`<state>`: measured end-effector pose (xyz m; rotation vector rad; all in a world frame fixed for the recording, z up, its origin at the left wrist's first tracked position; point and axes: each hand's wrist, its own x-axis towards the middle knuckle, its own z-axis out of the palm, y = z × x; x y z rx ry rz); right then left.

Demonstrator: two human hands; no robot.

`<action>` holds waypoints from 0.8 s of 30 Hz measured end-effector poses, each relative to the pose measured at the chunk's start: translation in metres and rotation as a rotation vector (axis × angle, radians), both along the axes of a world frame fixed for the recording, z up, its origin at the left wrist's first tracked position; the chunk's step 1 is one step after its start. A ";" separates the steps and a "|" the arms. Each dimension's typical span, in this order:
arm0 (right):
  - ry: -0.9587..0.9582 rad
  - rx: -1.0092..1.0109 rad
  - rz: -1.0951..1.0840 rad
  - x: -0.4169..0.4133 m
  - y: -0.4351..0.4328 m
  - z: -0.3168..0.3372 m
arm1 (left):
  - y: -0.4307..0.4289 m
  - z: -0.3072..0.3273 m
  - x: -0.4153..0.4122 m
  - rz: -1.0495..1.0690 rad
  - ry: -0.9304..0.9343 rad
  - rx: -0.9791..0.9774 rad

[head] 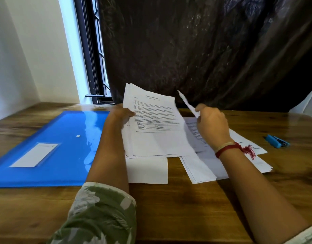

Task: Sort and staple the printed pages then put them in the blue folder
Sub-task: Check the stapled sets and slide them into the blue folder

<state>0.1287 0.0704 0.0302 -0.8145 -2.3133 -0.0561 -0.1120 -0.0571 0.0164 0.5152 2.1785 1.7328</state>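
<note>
two hands are busy: the left hand grips a stack of pages, the right hand pinches one sheet; blue folder lies flat at left, stapler at right.

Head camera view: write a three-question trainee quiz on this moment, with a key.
1. True or false: the blue folder lies flat on the wooden table, to the left of the left hand.
2. Fill in: the right hand pinches a single ____, and the blue stapler lies on the table to its right.
3. The left hand grips: A) the blue folder; B) a stack of printed pages; C) the blue stapler.

Key: 1 true; 2 sheet; 3 B.
</note>
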 end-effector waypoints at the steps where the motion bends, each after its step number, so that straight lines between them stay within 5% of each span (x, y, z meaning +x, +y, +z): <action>1: 0.015 0.008 0.035 -0.003 -0.007 0.001 | 0.003 0.000 0.004 -0.034 0.008 -0.015; 18: -0.195 -0.268 0.281 -0.031 -0.042 -0.021 | 0.042 -0.021 0.022 -0.126 -0.087 0.027; 24: -0.272 -0.219 0.198 -0.030 -0.046 -0.024 | 0.051 -0.030 0.008 -0.138 -0.089 0.005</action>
